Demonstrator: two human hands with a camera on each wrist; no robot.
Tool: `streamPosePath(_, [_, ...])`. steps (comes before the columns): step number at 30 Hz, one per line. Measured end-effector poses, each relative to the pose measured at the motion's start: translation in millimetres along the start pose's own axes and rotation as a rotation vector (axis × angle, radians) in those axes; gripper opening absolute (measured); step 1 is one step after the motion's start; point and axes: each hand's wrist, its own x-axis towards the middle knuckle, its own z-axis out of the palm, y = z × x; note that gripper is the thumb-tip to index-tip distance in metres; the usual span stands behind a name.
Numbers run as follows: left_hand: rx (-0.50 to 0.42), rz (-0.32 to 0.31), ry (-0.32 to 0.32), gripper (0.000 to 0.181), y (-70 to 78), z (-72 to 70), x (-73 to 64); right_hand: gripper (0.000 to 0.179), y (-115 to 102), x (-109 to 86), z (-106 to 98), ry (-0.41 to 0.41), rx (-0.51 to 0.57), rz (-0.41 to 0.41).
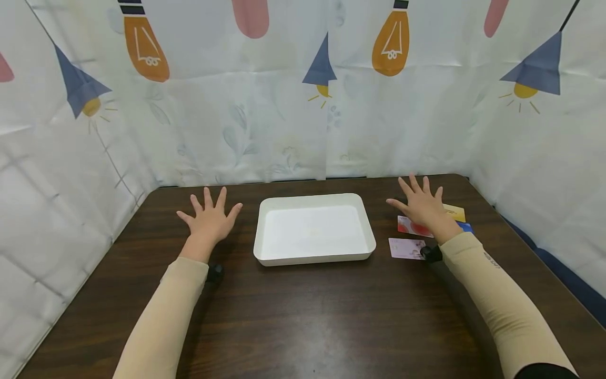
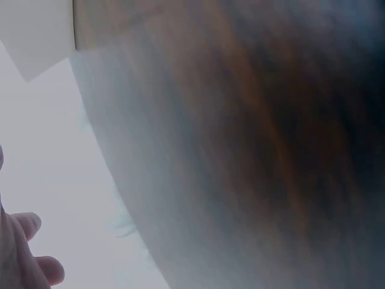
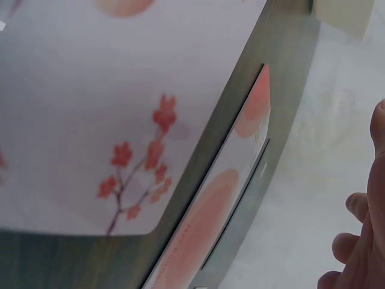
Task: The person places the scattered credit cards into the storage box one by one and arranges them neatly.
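My left hand is spread with straight fingers over the table, left of a white rectangular tray; it holds nothing. My right hand, also spread and holding nothing, hovers over several flat cards at the right. Nearest the front is a pale purple card, with a red and white card behind it. A yellow card and a blue card show partly past the right hand and wrist. In the right wrist view, the purple card's flower print appears large, with fingers at the edge.
The dark wooden table spreads out beneath both arms. Printed white curtains close it in at the back and sides. A dark camera sits under the left wrist and another under the right, overlapping the purple card's edge.
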Motion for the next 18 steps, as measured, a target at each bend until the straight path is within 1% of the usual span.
streamPosePath(10, [0.001, 0.004, -0.012, 0.09, 0.6, 1.1, -0.2, 0.097, -2.4, -5.2, -3.3, -0.009, -0.006, -0.017])
streamPosePath(18, [-0.009, 0.006, -0.03, 0.087, 4.7, 0.4, -5.2, 0.098, -3.8, -9.7, -3.9, -0.008, 0.0, -0.035])
